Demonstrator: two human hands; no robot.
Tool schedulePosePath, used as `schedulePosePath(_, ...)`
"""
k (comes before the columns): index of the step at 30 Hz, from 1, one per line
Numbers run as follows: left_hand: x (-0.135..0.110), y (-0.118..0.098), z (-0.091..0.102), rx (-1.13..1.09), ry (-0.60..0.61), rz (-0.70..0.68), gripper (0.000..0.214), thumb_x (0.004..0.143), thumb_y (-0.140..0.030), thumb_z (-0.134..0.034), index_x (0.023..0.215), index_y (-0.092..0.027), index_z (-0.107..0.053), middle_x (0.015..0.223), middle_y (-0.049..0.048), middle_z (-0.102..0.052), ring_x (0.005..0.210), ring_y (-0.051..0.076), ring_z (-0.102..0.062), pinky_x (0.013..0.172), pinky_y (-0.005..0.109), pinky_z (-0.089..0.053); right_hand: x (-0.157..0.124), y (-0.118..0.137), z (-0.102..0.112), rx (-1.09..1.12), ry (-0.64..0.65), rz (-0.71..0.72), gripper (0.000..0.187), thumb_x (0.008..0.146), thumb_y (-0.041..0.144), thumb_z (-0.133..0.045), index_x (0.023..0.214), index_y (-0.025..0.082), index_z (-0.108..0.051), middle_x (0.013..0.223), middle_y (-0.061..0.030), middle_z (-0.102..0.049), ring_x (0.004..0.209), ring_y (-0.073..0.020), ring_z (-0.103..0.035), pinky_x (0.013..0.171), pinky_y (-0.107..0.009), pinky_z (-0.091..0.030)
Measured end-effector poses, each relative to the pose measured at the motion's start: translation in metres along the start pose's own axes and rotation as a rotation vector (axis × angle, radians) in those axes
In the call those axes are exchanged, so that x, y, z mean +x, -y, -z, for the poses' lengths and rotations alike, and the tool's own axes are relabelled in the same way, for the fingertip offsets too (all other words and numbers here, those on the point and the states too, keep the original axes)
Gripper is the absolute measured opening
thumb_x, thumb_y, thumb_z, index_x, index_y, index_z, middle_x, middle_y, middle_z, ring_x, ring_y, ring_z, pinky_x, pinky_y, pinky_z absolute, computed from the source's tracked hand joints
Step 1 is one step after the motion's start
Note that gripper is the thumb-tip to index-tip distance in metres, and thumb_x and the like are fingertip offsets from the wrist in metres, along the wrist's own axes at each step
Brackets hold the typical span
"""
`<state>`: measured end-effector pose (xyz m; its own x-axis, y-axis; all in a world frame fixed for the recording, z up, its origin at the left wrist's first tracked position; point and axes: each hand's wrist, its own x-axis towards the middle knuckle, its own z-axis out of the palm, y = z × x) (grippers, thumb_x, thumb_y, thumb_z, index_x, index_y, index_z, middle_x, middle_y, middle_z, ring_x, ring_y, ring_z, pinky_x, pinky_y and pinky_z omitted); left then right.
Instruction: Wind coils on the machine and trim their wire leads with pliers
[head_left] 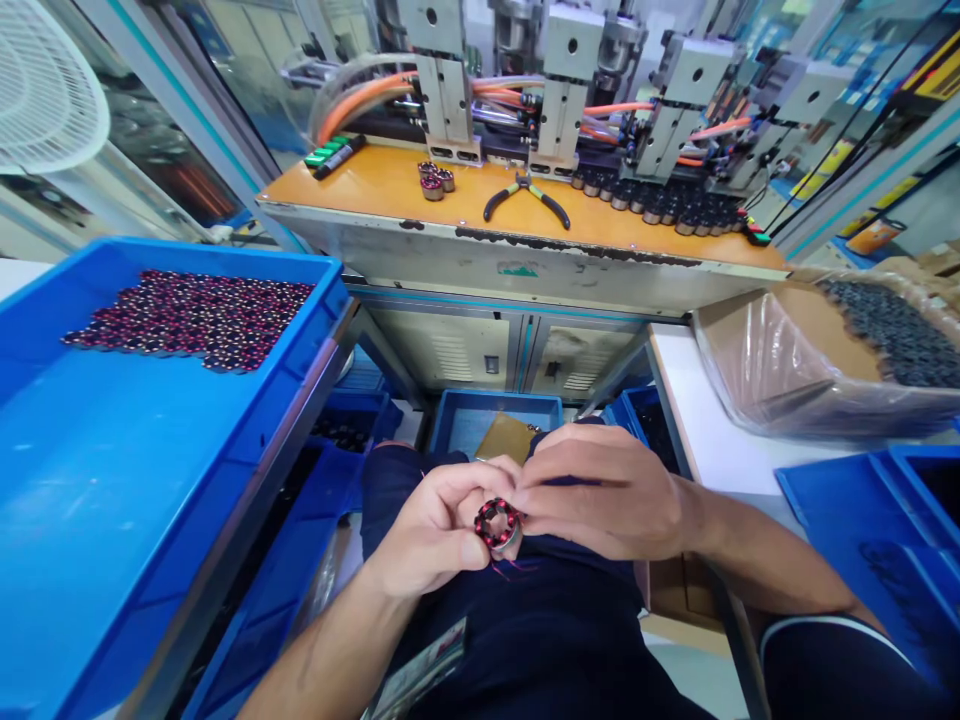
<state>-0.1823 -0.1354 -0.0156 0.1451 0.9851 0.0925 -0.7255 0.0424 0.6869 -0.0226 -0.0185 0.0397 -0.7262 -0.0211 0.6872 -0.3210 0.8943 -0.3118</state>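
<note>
Over my lap I hold a small round wound coil part (497, 524), red windings on a metal ring, with thin red wires trailing below it. My left hand (431, 525) is curled around its left side, thumb and fingers closed on it. My right hand (600, 490) comes in from the right, its fingertips pinched at the part's top right edge. Both hands touch the same part.
A big blue tray (112, 480) on my left holds several finished red coils (195, 315). The orange bench (375, 190) ahead carries pliers (527, 192), a few coils (435, 180) and a row of dark parts (660, 205). A plastic-lined box (817, 350) of dark parts sits right.
</note>
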Motion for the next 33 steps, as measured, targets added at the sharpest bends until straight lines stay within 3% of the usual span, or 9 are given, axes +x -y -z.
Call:
schedulePosePath(12,0.004,-0.001,-0.001,0.069,0.008,-0.002,0.030,0.067,-0.029,-0.085,0.093,-0.018,-0.076,0.088,0.0023,-0.057,0.059,0.008,-0.061,0.053,0.017,-0.049,-0.003,0.001,-0.007,0.009,-0.145,0.057,0.011,0.093,0.015,-0.062,0.085,0.010,-0.067,0.076,-0.0086,-0.071,0.067,-0.0137,-0.063,0.061,-0.028,-0.057)
schedulePosePath(24,0.001,-0.007,-0.006,0.459,-0.069,-0.304,0.035,0.071,-0.013,-0.080,0.104,-0.027,-0.076,0.100,0.0052,-0.061,0.084,0.012,-0.060,0.070,0.019,-0.052,-0.013,0.021,-0.022,0.041,-0.299,-0.250,0.008,0.090,0.009,-0.060,0.085,0.010,-0.065,0.078,-0.0090,-0.067,0.071,-0.0144,-0.065,0.062,-0.025,-0.054)
schedulePosePath(28,-0.001,-0.009,-0.007,0.431,-0.107,-0.175,0.052,0.066,-0.019,-0.086,0.115,-0.025,-0.069,0.094,0.0038,-0.067,0.082,0.013,-0.065,0.072,0.020,-0.053,-0.017,0.022,-0.027,0.036,-0.341,-0.267,0.008,0.091,0.010,-0.056,0.088,0.013,-0.062,0.077,-0.0065,-0.065,0.072,-0.0144,-0.064,0.062,-0.024,-0.053)
schedulePosePath(31,-0.004,-0.011,-0.008,0.443,-0.083,-0.030,0.026,0.078,-0.024,-0.076,0.102,-0.016,-0.069,0.072,0.0019,-0.067,0.062,0.010,-0.062,0.059,0.019,-0.051,-0.017,0.021,-0.028,0.005,-0.316,-0.253,0.007,0.091,0.010,-0.056,0.088,0.013,-0.061,0.078,-0.0063,-0.065,0.071,-0.0137,-0.063,0.061,-0.024,-0.052)
schedulePosePath(33,-0.006,-0.011,-0.008,0.443,-0.101,-0.036,0.016,0.085,-0.022,-0.069,0.099,-0.016,-0.067,0.067,0.0009,-0.067,0.058,0.010,-0.063,0.056,0.019,-0.050,-0.017,0.021,-0.028,-0.037,-0.320,-0.255,0.007,0.091,0.010,-0.057,0.086,0.013,-0.061,0.077,-0.0058,-0.065,0.070,-0.0130,-0.063,0.061,-0.023,-0.052)
